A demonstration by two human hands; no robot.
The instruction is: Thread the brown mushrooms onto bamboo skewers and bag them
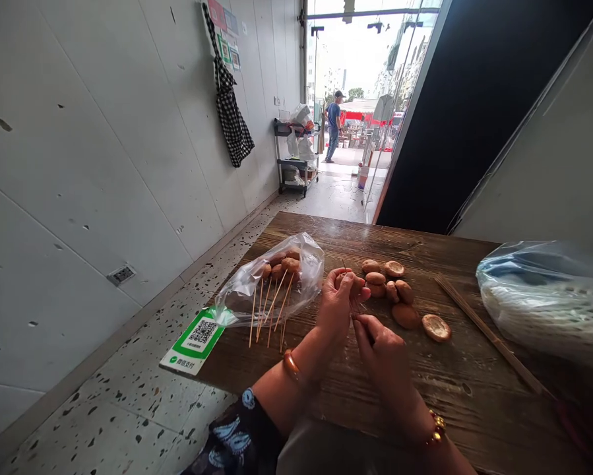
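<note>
- Head view: left hand (336,298) curls closed around a mushroom (357,284).
- Right hand (381,342), nearer, pinches a thin stick (353,308).
- Loose mushrooms (404,291) lie right on the table (449,376).
- Left, skewered mushrooms (290,265) sit partly inside a bag (312,258).

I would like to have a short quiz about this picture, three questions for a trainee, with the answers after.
1. True or false: the left hand holds a mushroom.

2. Which of these lies farthest left in the picture?
A) bundle of sticks
B) QR-code sign
C) loose mushrooms

3. Which arm wears the gold-coloured beaded bracelet?

Key:
1. True
2. B
3. The right arm
</note>
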